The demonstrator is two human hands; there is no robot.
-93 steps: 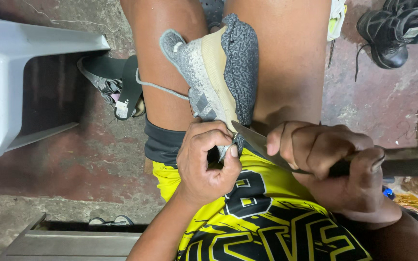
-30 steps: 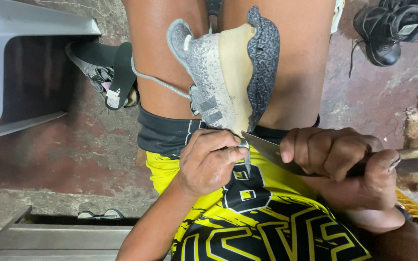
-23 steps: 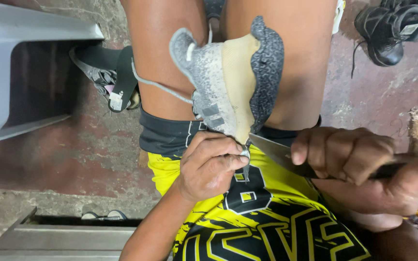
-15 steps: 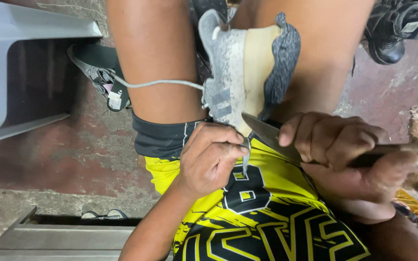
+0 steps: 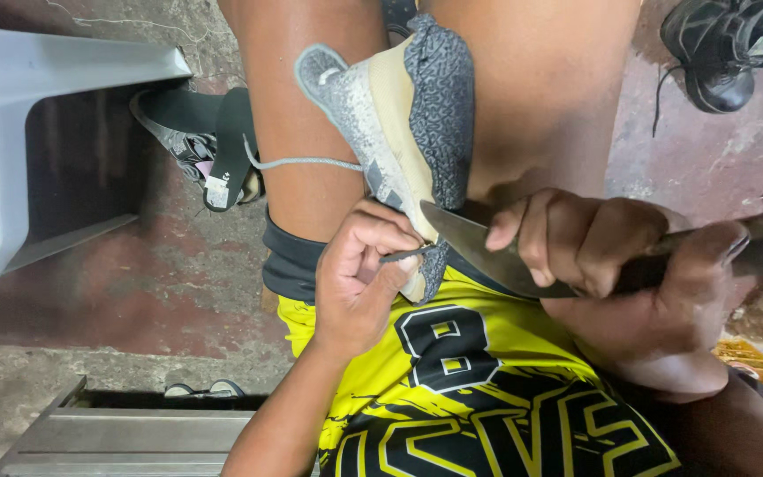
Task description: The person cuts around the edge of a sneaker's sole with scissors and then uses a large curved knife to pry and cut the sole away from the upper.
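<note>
A grey knit shoe (image 5: 399, 132) with a cream midsole and a dark patterned outsole stands heel-down between my thighs. My left hand (image 5: 359, 278) grips its heel end and pinches a thin grey strand there. My right hand (image 5: 611, 261) is closed around the dark handle of a knife (image 5: 474, 252). The knife's blade tip touches the shoe where the outsole meets the midsole, beside my left fingers. A grey lace (image 5: 298, 162) trails from the shoe across my left thigh.
A pale plastic chair (image 5: 37, 141) stands at the left. A grey and black shoe (image 5: 205, 146) lies on the red-brown floor beside my leg. Black shoes (image 5: 735, 49) sit top right. A metal frame (image 5: 125, 433) runs along the bottom left; a yellow crate (image 5: 752, 362) shows at right.
The shoe has tilted and turned between my legs, its sole now facing more to the right. My left hand stays on the heel; the knife blade stays at the sole seam.
</note>
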